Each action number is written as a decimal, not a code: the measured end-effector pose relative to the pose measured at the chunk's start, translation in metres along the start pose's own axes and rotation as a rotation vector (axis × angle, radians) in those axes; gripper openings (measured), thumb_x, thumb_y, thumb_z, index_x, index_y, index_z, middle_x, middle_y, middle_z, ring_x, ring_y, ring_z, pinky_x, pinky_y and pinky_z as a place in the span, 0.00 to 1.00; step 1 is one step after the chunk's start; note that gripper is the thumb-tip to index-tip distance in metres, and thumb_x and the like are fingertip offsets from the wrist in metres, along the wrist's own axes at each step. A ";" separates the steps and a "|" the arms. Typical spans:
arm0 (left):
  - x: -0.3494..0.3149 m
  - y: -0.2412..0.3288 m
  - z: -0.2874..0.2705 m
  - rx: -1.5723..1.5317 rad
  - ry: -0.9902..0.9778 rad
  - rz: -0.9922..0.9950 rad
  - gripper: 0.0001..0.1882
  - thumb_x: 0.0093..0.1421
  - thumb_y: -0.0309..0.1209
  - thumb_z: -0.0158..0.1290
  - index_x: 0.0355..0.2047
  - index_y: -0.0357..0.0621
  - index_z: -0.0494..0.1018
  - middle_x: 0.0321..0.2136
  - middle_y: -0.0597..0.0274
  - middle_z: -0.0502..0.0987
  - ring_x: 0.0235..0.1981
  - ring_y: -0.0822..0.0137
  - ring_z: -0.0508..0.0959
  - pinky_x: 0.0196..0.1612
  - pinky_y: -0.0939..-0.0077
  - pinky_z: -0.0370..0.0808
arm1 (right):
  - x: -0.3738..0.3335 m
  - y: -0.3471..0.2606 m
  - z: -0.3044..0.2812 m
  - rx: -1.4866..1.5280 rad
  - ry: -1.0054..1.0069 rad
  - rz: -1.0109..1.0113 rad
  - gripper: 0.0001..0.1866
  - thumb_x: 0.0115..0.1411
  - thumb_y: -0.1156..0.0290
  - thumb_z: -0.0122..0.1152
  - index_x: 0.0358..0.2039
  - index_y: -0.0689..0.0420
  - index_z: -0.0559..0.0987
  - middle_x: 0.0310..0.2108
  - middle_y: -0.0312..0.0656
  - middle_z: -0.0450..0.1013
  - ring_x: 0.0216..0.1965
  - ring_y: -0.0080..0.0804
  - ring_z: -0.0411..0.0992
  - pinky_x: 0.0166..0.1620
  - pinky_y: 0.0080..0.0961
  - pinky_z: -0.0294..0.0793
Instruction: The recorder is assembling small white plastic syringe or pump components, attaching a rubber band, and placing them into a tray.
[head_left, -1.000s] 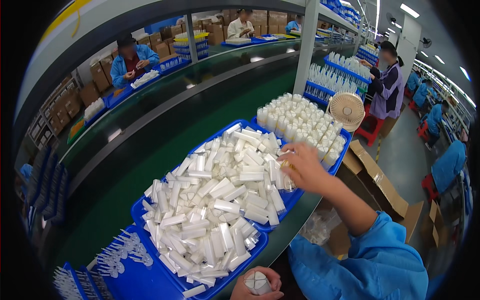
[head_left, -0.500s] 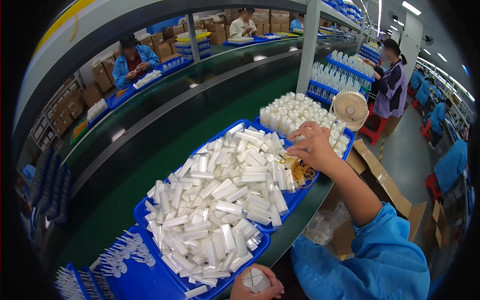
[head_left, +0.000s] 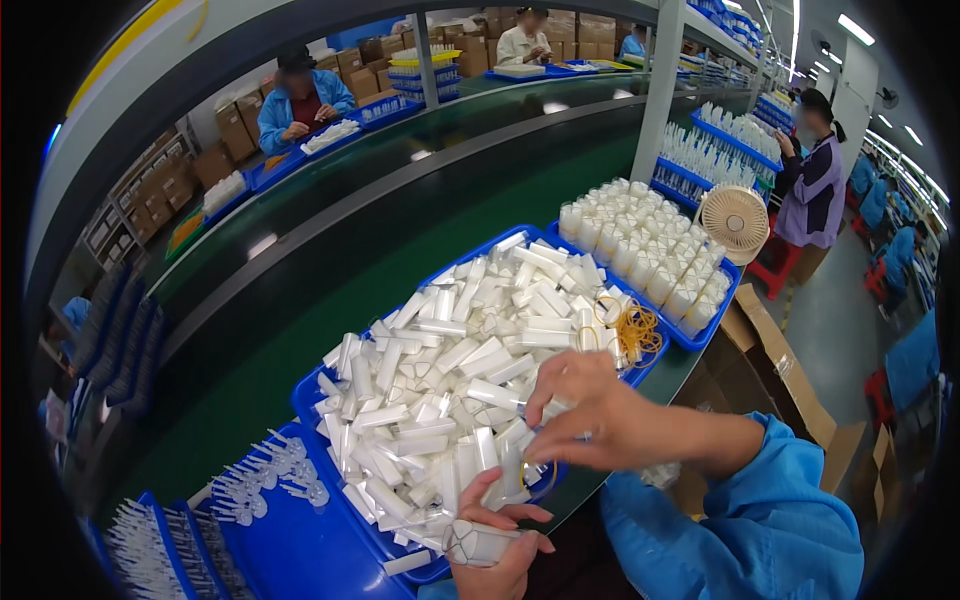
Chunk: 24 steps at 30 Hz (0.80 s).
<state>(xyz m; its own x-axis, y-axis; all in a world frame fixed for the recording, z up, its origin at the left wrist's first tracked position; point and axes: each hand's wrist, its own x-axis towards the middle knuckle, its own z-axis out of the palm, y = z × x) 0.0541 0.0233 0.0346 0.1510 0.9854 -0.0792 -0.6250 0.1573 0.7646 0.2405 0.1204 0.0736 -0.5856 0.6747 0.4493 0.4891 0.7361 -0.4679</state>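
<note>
At the bottom, my left hand (head_left: 512,572) holds a round bundle of white wedge-shaped pieces in clear film (head_left: 476,543), its end facing up. Just above and to the right, my right hand (head_left: 595,412) is blurred, its fingers pinching a yellow rubber band (head_left: 550,488) that hangs in a loop beside the bundle. Beneath and beyond both hands lies a heap of white film-wrapped pieces (head_left: 440,365) in blue trays (head_left: 302,400). More yellow rubber bands (head_left: 637,332) lie in a tangle at the heap's right edge.
Finished-looking bundles (head_left: 650,245) stand in a blue tray behind, beside a beige fan (head_left: 734,222). A metal post (head_left: 660,95) rises there. At lower left are racks of clear thin-stemmed parts (head_left: 140,545). An open carton (head_left: 780,350) stands right; co-workers sit across the green conveyor (head_left: 400,230).
My right hand has come from the rubber-band tangle down toward my left hand, bringing a band. My left hand has risen slightly with the bundle, its fingers spreading. The whole view has shifted.
</note>
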 end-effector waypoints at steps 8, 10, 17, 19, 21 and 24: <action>-0.008 0.013 -0.014 -0.231 -0.410 -0.066 0.13 0.45 0.17 0.56 0.27 0.39 0.63 0.25 0.57 0.64 0.17 0.60 0.70 0.19 0.78 0.72 | -0.008 0.006 0.025 2.092 -0.331 0.230 0.12 0.64 0.62 0.39 0.36 0.57 0.66 0.18 0.31 0.63 0.22 0.24 0.62 0.35 0.29 0.64; -0.010 0.008 -0.011 0.509 -0.072 0.206 0.30 0.45 0.15 0.56 0.48 0.38 0.57 0.29 0.55 0.66 0.21 0.64 0.70 0.25 0.77 0.73 | -0.002 0.003 0.010 2.201 -0.260 0.313 0.17 0.62 0.63 0.47 0.46 0.61 0.63 0.13 0.29 0.60 0.14 0.22 0.60 0.25 0.24 0.66; -0.002 0.019 -0.008 0.766 0.020 0.151 0.59 0.43 0.14 0.54 0.62 0.53 0.22 0.29 0.59 0.69 0.30 0.66 0.72 0.30 0.78 0.73 | -0.025 -0.068 0.021 0.995 -0.645 -0.344 0.15 0.48 0.70 0.58 0.36 0.62 0.71 0.31 0.45 0.69 0.30 0.43 0.69 0.33 0.32 0.68; -0.007 0.027 -0.006 0.326 0.048 -0.102 0.58 0.44 0.14 0.53 0.62 0.51 0.21 0.26 0.59 0.69 0.25 0.69 0.71 0.29 0.79 0.71 | -0.042 -0.045 0.048 1.598 -0.511 -0.287 0.17 0.57 0.68 0.48 0.45 0.64 0.67 0.33 0.47 0.70 0.26 0.42 0.70 0.32 0.31 0.67; -0.009 0.019 -0.004 0.290 0.028 0.001 0.57 0.44 0.13 0.52 0.61 0.50 0.20 0.25 0.59 0.69 0.23 0.70 0.70 0.28 0.78 0.71 | -0.058 -0.026 0.074 2.118 -0.244 -0.239 0.22 0.61 0.70 0.43 0.55 0.65 0.61 0.45 0.50 0.69 0.28 0.41 0.74 0.34 0.30 0.69; -0.010 0.006 -0.005 0.804 0.027 0.502 0.55 0.44 0.17 0.55 0.62 0.44 0.27 0.25 0.59 0.69 0.23 0.67 0.71 0.34 0.66 0.73 | -0.060 -0.038 0.038 1.909 -0.196 0.531 0.27 0.61 0.71 0.45 0.60 0.60 0.55 0.56 0.49 0.60 0.32 0.40 0.75 0.34 0.26 0.74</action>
<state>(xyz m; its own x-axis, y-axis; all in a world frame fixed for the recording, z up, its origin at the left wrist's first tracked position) 0.0451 0.0143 0.0365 -0.0160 0.9282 0.3717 0.1039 -0.3682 0.9239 0.2324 0.0493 0.0353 -0.7555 0.6551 0.0042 -0.5148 -0.5897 -0.6223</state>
